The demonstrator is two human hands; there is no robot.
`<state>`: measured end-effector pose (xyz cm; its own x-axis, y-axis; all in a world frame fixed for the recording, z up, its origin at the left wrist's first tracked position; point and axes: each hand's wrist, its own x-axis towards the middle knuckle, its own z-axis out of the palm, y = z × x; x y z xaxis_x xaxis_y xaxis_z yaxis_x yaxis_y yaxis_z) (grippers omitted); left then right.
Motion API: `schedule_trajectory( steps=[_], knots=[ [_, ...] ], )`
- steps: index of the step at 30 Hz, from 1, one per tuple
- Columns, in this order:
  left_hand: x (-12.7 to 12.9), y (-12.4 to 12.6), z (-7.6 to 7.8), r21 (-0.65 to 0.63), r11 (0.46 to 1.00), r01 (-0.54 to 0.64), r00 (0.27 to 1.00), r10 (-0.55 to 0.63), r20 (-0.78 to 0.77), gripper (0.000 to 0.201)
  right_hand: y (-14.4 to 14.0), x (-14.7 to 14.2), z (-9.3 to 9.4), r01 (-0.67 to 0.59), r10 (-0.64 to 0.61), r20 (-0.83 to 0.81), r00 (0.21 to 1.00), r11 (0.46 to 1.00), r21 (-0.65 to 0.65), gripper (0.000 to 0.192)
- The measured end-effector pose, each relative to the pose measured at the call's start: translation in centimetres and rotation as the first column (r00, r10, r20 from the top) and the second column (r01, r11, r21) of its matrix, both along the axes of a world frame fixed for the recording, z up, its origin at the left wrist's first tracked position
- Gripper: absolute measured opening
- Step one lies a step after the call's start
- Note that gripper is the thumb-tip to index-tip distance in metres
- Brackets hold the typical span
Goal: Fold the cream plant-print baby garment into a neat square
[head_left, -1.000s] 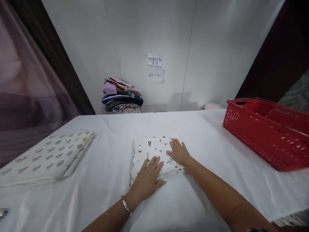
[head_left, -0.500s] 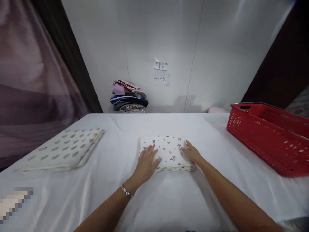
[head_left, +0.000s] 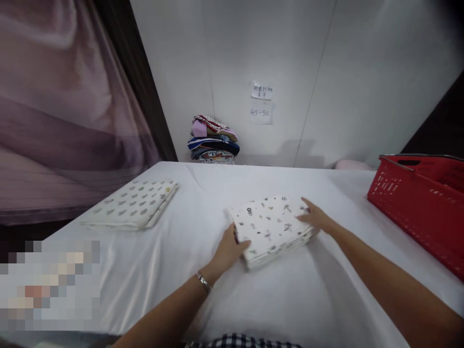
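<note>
A folded white cloth (head_left: pixel 270 227) with small printed plants and figures lies at a slant in front of me, its layered near edge facing me. My left hand (head_left: pixel 229 249) grips its left end, thumb on top and the other fingers hidden at the side. At the opposite end my right hand (head_left: pixel 314 216) holds the right edge, thumb over the print and index finger stretched along the far corner. Whether the cloth is raised off the table cannot be made out. Another folded cloth (head_left: pixel 132 205), white with grey leaf-like shapes, rests farther left.
White sheeting covers the table (head_left: pixel 203 193). A red plastic basket (head_left: pixel 416 203) stands at the right. Behind the table, a stack of folded fabrics (head_left: pixel 213 140) leans near the wall, beside handwritten paper signs (head_left: pixel 261 104). A pinkish curtain (head_left: pixel 54 121) hangs at the left.
My left hand has gone from lying flat on the cloth to gripping its left end. The cloth has turned, its right end now farther away. The whole view has shifted left.
</note>
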<state>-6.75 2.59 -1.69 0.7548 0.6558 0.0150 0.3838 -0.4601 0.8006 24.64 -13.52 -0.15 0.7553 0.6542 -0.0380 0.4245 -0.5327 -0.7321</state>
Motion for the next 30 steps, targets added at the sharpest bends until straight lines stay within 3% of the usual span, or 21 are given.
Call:
schedule_trajectory(
  steps=[2,4,8,10,13,17,21,25,28,30],
  knots=[
    [0.0,-2.4,-0.2,-0.1,0.99,0.099,0.995,-0.098,0.007,0.062,0.6,3.2,0.7,0.006,0.002,0.106,0.994,0.997,-0.074,0.086],
    [0.0,-3.2,-0.2,-0.109,0.991,0.081,0.997,-0.081,0.002,0.054,0.7,5.3,0.7,0.029,-0.007,0.157,0.988,0.99,-0.14,0.083],
    [1.1,0.7,0.5,0.089,0.987,-0.131,0.988,0.122,0.094,0.033,-1.1,5.9,-0.8,0.169,-0.153,0.127,0.98,0.977,-0.133,0.07],
    [2.7,3.5,1.2,0.131,0.979,-0.154,0.986,0.144,0.08,0.035,-2.1,5.1,-1.3,0.226,-0.22,0.073,0.973,0.969,-0.098,0.065],
    [6.3,6.2,2.4,0.101,0.993,-0.063,0.988,0.076,-0.133,0.043,-2.4,4.1,-1.0,0.268,-0.271,-0.029,0.962,0.96,-0.084,0.063],
    [10.4,6.5,3.2,0.01,0.998,0.067,0.951,-0.061,-0.304,0.049,-1.5,3.9,-0.1,0.249,-0.256,-0.056,0.965,0.962,-0.108,0.053],
    [10.7,6.3,3.0,-0.012,0.993,0.119,0.938,-0.116,-0.327,0.033,-0.8,4.5,0.0,0.198,-0.203,-0.097,0.974,0.979,-0.052,0.051],
    [8.4,7.7,2.5,0.023,0.996,0.086,0.961,-0.077,-0.265,0.031,2.3,5.3,0.5,0.121,-0.111,-0.13,0.985,0.99,0.069,0.059],
    [7.1,9.6,2.3,0.063,0.997,-0.037,0.964,0.052,-0.26,0.031,7.3,5.5,1.2,0.034,-0.012,-0.122,0.992,0.982,0.185,0.065],
    [6.8,10.6,2.1,0.11,0.988,-0.105,0.945,0.133,-0.299,0.032,10.8,5.4,1.3,0.037,-0.018,-0.103,0.995,0.982,0.187,0.073]
  ],
)
